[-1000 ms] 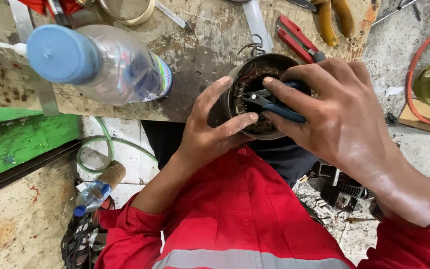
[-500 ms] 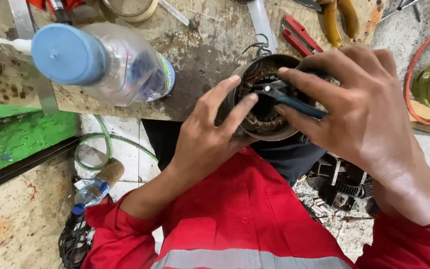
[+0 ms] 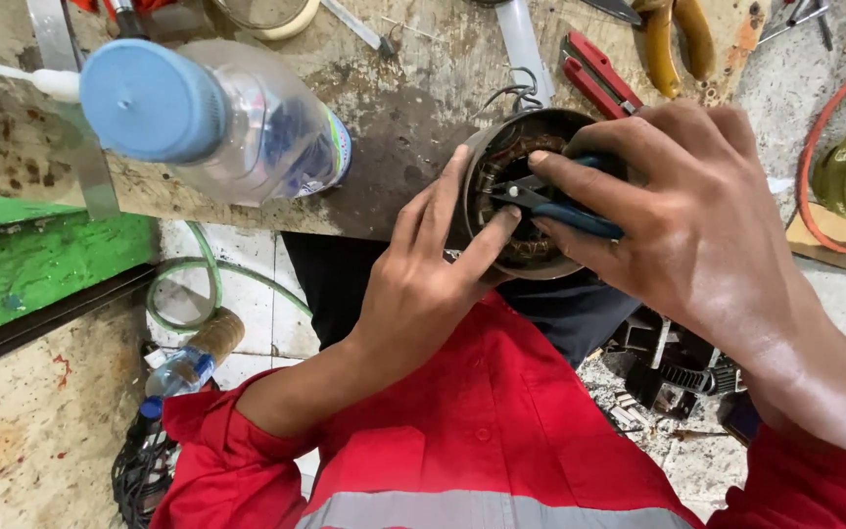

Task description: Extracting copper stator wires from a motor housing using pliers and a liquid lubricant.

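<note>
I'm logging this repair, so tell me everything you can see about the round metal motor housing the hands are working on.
The motor housing is a dull grey metal cylinder, open end facing the camera, with copper-coloured windings inside. It rests at the edge of the worn wooden bench. The left hand grips its rim, thumb against the opening. The right hand pushes blue-handled pliers into it. Thin wires stick out behind.

Our sleeves (image 3: 247, 441) are bright red, crossed by a pale grey reflective band (image 3: 482, 509). We see blue-handled pliers (image 3: 560, 211) against the dull grey motor housing (image 3: 487, 167) with its coppery brown windings (image 3: 531, 250). A clear plastic bottle (image 3: 247, 122) wears a light blue cap (image 3: 139, 98). Red-handled cutters (image 3: 594, 73) and yellow-handled pliers (image 3: 678, 39) lie on the stained brown bench (image 3: 403, 108); the panel (image 3: 31, 264) below is green.
</note>
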